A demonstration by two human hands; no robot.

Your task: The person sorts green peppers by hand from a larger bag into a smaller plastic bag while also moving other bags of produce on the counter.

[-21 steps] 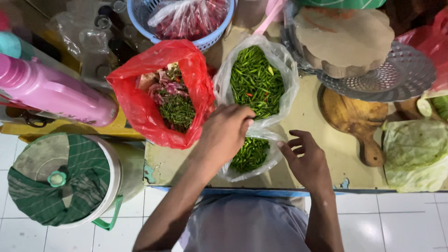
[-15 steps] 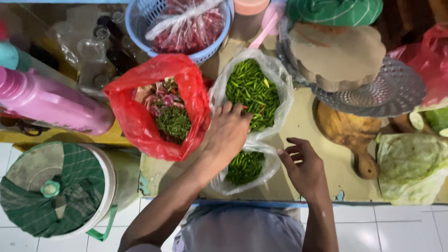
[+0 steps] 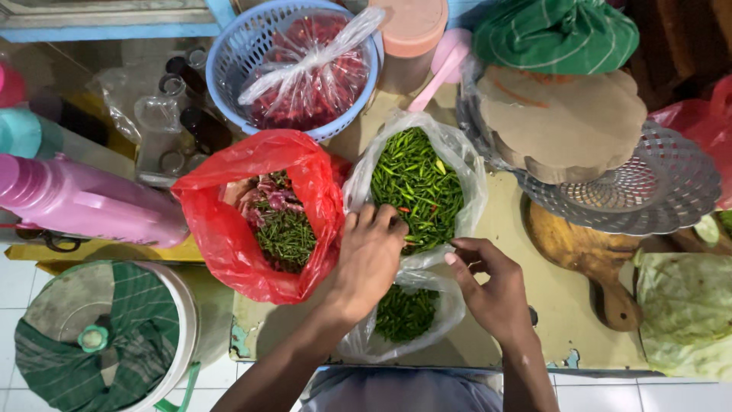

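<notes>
Left hand (image 3: 371, 255) gripped the chili bag (image 3: 415, 187) rim; right hand (image 3: 492, 286), beside that bag, pinched the small bag (image 3: 404, 317) edge.

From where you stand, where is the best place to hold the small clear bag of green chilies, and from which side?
Grip the small clear bag at its loose upper rim, coming from above. Its mouth faces up beside the big bag of green chilies, the chilies sit low, and the plastic is soft. Both the left hand and right hand are already there.
</notes>
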